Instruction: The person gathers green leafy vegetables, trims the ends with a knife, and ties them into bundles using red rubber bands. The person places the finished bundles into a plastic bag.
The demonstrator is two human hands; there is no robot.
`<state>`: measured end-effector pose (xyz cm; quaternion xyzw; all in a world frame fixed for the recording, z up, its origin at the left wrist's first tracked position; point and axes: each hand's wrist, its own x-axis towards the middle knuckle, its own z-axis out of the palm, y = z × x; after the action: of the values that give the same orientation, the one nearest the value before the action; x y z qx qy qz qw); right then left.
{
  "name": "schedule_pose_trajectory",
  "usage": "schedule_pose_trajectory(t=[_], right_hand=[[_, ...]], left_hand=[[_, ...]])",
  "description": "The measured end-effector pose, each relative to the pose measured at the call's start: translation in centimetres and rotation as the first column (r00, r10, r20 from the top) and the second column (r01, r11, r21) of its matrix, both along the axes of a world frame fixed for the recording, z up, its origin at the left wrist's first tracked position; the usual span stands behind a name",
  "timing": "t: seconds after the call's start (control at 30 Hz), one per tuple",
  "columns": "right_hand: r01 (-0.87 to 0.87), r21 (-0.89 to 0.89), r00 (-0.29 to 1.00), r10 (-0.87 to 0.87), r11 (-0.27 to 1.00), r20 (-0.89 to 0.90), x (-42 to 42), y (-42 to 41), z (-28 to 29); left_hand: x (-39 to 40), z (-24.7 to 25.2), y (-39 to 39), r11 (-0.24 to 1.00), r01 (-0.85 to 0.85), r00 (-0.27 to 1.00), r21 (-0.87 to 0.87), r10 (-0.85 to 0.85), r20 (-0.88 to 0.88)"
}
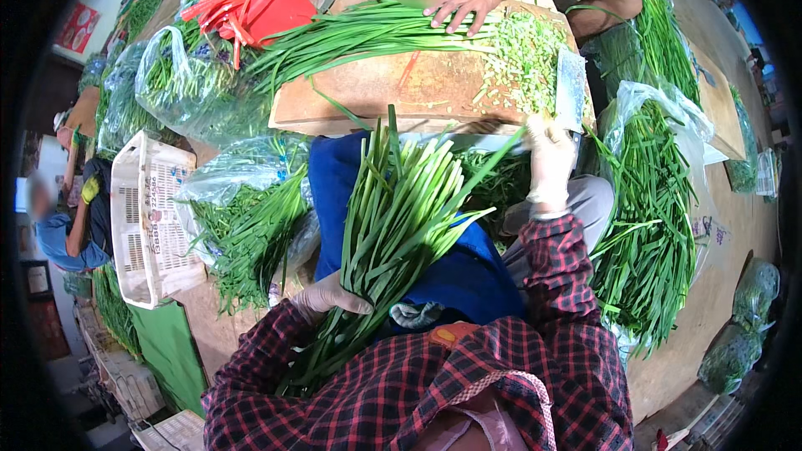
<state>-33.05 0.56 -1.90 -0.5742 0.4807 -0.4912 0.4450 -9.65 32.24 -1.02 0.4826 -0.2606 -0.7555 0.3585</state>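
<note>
A thick bundle of garlic chives (401, 200) leans across my lap, pale stem ends pointing toward the board. Around its lower leafy part, my left hand (332, 300) is closed in a thin white glove. My right hand (551, 153), also gloved, is at the near right edge of the wooden board (376, 88). Its fingers are bent beside a cleaver (570, 81) and chopped chive stems (526, 56); whether they grip anything is unclear. One long leaf from the bundle reaches close to those fingers. More chives (369, 28) lie across the board.
Another person's hand (467, 6) rests on the chives on the board. A red bucket with red plastic ties (276, 6) stands at the far left. Bagged chives (648, 219) lie to my right, loose chives (257, 232) and a white plastic crate (150, 219) to my left.
</note>
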Motion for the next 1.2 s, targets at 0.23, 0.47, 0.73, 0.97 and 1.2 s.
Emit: schedule_pose_trajectory(t=[0.23, 0.47, 0.73, 0.97, 1.2], right_hand=[[-0.279, -0.113, 0.643, 0.098, 0.954, -0.759, -0.8, 0.0, 1.0], [-0.632, 0.266, 0.775, 0.589, 0.728, 0.231, 5.7, 2.9, 3.4], [-0.302, -0.614, 0.618, -0.340, 0.729, -0.708, 0.3, 0.0, 6.1], [-0.786, -0.169, 0.405, 0.289, 0.594, -0.868, 3.0, 6.9, 4.3], [-0.770, -0.240, 0.522, 0.367, 0.591, -0.770, 1.4, 6.3, 3.3]], left_hand=[[-0.2, 1.2, -0.4, 0.999, 0.018, 1.000, 0.030, -0.018, 0.003], [-0.1, 0.1, -0.4, 0.989, 0.115, 0.989, -0.090, -0.105, 0.107], [0.0, -0.8, 0.4, 0.999, 0.024, 1.000, -0.046, -0.025, -0.010], [-0.4, 0.8, -0.9, 0.992, 0.122, 0.992, 0.029, -0.122, 0.022], [-1.7, 2.7, -0.9, 0.998, 0.055, 0.992, 0.044, -0.060, 0.112]])
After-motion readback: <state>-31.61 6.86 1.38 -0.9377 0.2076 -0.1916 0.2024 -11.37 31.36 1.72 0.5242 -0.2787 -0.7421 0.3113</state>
